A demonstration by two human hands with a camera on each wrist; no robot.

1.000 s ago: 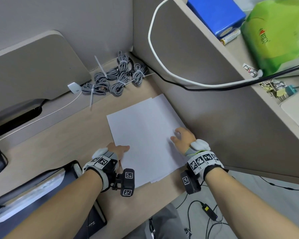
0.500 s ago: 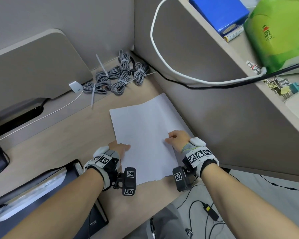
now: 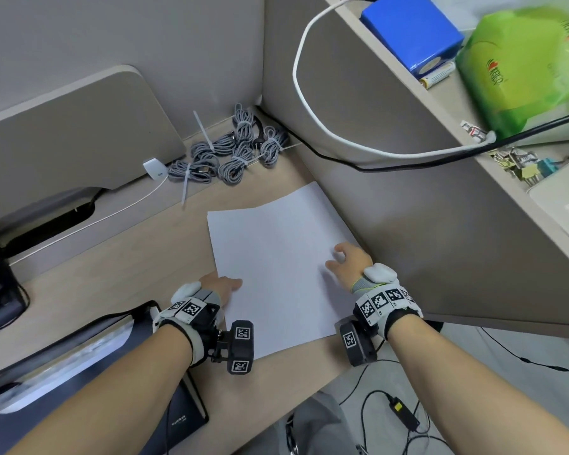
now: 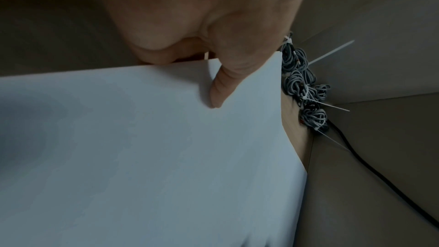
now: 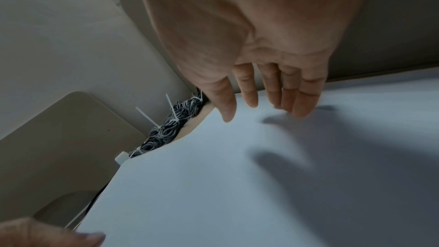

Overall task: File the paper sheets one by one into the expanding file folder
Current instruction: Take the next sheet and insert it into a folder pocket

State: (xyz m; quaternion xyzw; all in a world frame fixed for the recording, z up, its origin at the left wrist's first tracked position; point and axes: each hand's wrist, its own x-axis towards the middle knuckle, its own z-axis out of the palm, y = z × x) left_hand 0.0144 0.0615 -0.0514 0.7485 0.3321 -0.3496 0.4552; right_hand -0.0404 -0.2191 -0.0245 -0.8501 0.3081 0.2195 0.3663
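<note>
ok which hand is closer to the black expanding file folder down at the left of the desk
Left. The left hand pinches the white paper sheet at its left edge, just beyond the black expanding file folder. The right hand is over the sheet's far right side.

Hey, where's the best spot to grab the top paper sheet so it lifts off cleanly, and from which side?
Probably the left long edge of the paper sheet, approached from the left. The left hand already has its thumb on top there with the sheet's edge raised, fingers seemingly beneath. The right edge lies close to the partition, where the right hand hovers with fingers extended.
</note>
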